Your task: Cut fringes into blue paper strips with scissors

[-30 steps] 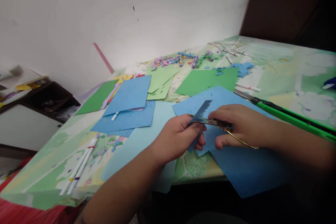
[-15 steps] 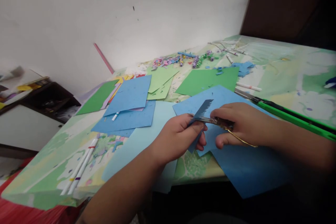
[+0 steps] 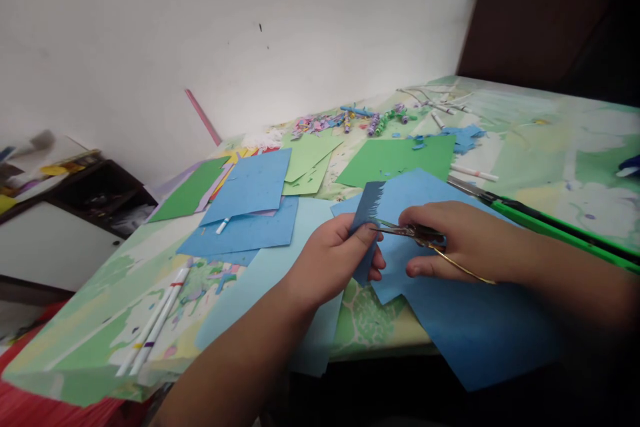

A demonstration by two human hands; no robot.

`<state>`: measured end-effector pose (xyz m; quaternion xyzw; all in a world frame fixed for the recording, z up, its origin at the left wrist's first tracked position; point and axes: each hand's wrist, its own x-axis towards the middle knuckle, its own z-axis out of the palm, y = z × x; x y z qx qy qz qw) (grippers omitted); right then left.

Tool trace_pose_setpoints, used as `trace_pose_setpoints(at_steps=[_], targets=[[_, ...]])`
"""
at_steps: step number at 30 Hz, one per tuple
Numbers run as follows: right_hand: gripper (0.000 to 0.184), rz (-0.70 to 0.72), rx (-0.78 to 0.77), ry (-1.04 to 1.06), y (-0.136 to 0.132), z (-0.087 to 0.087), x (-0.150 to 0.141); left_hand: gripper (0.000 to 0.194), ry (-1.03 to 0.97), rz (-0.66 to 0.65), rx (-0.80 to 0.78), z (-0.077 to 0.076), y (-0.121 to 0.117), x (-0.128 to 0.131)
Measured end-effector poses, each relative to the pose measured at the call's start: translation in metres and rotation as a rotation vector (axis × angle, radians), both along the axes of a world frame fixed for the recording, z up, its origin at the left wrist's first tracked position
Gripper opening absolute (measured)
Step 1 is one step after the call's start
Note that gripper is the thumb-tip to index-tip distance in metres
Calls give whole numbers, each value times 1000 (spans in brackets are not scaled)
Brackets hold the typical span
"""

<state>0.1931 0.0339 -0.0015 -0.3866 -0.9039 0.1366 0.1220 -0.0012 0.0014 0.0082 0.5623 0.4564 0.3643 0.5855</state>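
Observation:
Between thumb and fingers, my left hand (image 3: 343, 257) pinches a dark blue paper strip (image 3: 367, 203) that stands upright. A row of short cuts makes a fringe along the strip's right edge. My right hand (image 3: 450, 240) is closed on a pair of scissors (image 3: 413, 232) with a gold-coloured handle; its blades point left and meet the fringed edge beside my left thumb. Under both hands lie blue paper sheets (image 3: 500, 327), one hanging over the table's front edge. A pale blue sheet (image 3: 280, 280) lies beneath my left forearm.
A green utility knife (image 3: 550, 227) lies right of my right hand. Blue sheets (image 3: 250, 183), green sheets (image 3: 395, 161) and white marker-like sticks (image 3: 160, 320) lie on the patterned tablecloth (image 3: 90, 340). Paper scraps (image 3: 315, 123) and fringed paper rolls (image 3: 383, 121) sit near the wall.
The strip has turned more upright and shifted slightly left in my left hand. The scissor blades, earlier across the strip, now sit at its right edge with their tips apart.

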Motion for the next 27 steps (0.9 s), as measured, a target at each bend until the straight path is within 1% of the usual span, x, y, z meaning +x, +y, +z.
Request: trace_pose_setpoints(at_steps=[4, 7, 10, 15, 20, 27], targets=[[46, 36, 30, -17, 1, -1, 0, 18, 81, 2, -3, 1, 0, 0], [49, 56, 30, -3, 1, -2, 0, 17, 121, 17, 0, 2, 0, 1], [48, 66, 16, 10, 1, -2, 1, 17, 147, 28, 14, 3, 0, 2], [45, 101, 13, 33, 0, -2, 1, 16, 179, -8, 41, 2, 0, 3], [44, 93, 25, 31, -2, -2, 0, 18, 202, -17, 58, 3, -2, 4], [51, 85, 99, 47, -2, -6, -1, 18, 210, -32, 54, 4, -3, 5]])
